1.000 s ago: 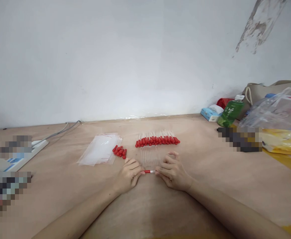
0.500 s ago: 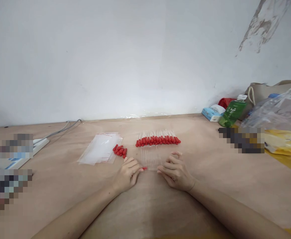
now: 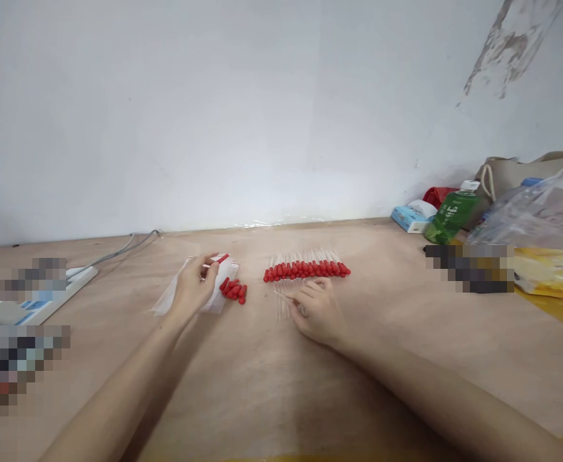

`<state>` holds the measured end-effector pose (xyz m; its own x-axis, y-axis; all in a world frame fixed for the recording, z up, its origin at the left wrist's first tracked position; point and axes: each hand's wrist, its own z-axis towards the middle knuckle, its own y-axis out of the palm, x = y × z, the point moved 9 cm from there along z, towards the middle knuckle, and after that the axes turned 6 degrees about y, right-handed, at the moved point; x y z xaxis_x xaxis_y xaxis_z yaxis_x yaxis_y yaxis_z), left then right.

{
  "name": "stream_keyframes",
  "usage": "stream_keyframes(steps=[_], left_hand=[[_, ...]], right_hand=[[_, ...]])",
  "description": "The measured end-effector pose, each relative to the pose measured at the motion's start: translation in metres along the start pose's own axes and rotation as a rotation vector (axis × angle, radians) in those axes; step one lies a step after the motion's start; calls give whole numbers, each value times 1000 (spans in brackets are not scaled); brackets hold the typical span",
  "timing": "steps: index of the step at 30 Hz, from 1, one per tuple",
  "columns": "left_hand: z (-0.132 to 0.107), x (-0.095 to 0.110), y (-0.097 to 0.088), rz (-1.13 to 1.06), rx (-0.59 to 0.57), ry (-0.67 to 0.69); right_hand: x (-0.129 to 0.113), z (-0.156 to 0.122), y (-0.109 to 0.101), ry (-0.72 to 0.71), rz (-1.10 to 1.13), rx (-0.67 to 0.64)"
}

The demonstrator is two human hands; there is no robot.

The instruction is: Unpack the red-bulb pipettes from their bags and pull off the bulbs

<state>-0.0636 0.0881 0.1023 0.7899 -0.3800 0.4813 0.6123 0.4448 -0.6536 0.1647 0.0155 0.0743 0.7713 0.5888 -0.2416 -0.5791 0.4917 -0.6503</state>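
My left hand (image 3: 197,282) is raised over a stack of clear zip bags (image 3: 165,294), its fingers closed on a red rubber bulb (image 3: 223,258). Whether a tube is fixed to that bulb is hidden by the hand. Just right of the bags lies a small heap of loose red rubber bulbs (image 3: 233,290). My right hand (image 3: 317,308) pinches a thin clear tube (image 3: 281,294), whose end sticks out leftward. Beneath it lie several more clear tubes (image 3: 282,311). Behind the right hand is a row of droppers (image 3: 305,271), red bulbs toward me and clear tubes pointing away.
At the far right stand a tissue pack (image 3: 410,218), a green bottle (image 3: 453,212) and clear plastic bags (image 3: 526,208) beside a yellow package (image 3: 551,273). A white power strip (image 3: 81,279) with a grey cable (image 3: 122,249) lies at the left. The wall (image 3: 262,115) closes off the back.
My left hand has moved up and left from the front of the tubes to above the bags, carrying the red bulb. My right hand has moved forward and slightly left onto the loose tubes.
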Motion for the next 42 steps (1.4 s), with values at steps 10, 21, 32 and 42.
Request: stream_keyframes(steps=[10,21,32,42], left_hand=[[5,-49,43,63,-293,-102],[8,-17,29,152,-225,-15],[1,56,107,99,-425,321],[9,50,113,99,-367,248]], right_hand=[[-21,15,62,-45,-250,-163],[-18,12,65,77,-202,-268],[14,5,17,179,-104,-191],[52,-23,-12,213,-158,29]])
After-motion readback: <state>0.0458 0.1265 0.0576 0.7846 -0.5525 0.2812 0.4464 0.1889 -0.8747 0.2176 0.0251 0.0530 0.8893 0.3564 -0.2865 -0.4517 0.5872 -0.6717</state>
